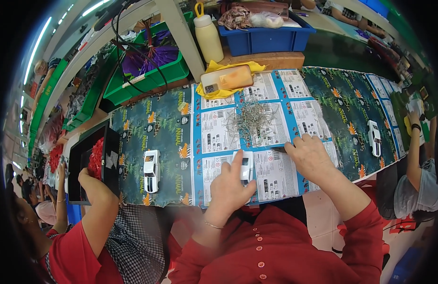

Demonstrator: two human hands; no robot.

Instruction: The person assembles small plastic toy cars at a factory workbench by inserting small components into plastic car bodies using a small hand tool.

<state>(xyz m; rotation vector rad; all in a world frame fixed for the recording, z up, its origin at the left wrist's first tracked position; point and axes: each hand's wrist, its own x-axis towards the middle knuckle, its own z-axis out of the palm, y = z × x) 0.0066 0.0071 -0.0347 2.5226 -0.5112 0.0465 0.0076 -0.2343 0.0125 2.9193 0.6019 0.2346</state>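
A white toy car point(247, 166) lay on the near side of a heap of thin metal wires point(255, 122), against the left hand point(230, 187), fingers spread, grip unclear. Near the heap's right, the right hand point(308, 158) pinched a dark, slim object point(279, 149).

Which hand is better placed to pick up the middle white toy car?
Probably the left hand, its index finger over the white toy car. The right hand is farther off, with a dark object at its fingertips.
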